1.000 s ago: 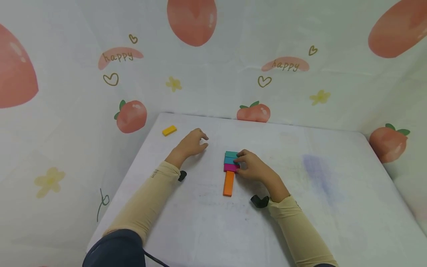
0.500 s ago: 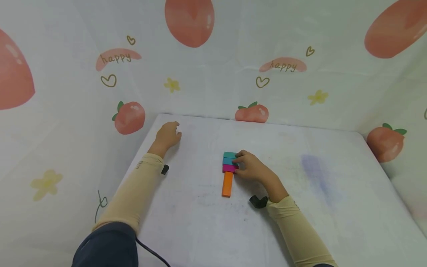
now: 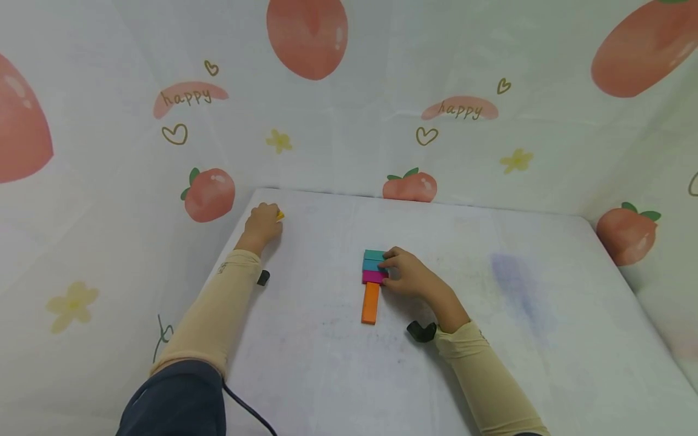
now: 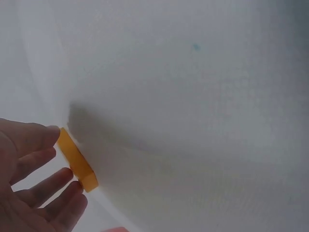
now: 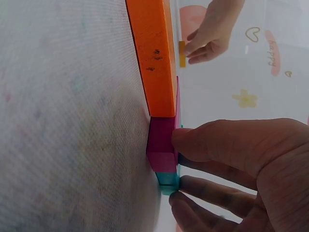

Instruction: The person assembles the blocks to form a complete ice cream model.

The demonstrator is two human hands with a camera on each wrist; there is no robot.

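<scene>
At the table's far left corner my left hand (image 3: 263, 223) pinches a yellow block (image 4: 77, 158) between thumb and fingers, near the block's two ends. In the head view the hand covers most of that block. My right hand (image 3: 410, 271) rests against the right ends of a row of flat blocks, its thumb on the magenta block (image 3: 372, 277) and its other fingers on the blue block (image 3: 372, 264) and the teal block (image 3: 373, 254). An orange block (image 3: 370, 303) lies lengthwise against the magenta one, like a stem below the crosswise row.
A white table (image 3: 469, 375) bears everything, with a purple smudge (image 3: 515, 284) at right. Cloth printed with peaches hangs at the back and sides. Small black wrist cameras (image 3: 422, 332) sit at both wrists, and a black cable (image 3: 248, 410) trails by the left arm.
My left hand has moved left and away from me, to the far corner, and has taken hold of the yellow block. The right hand stays at the row of blocks.
</scene>
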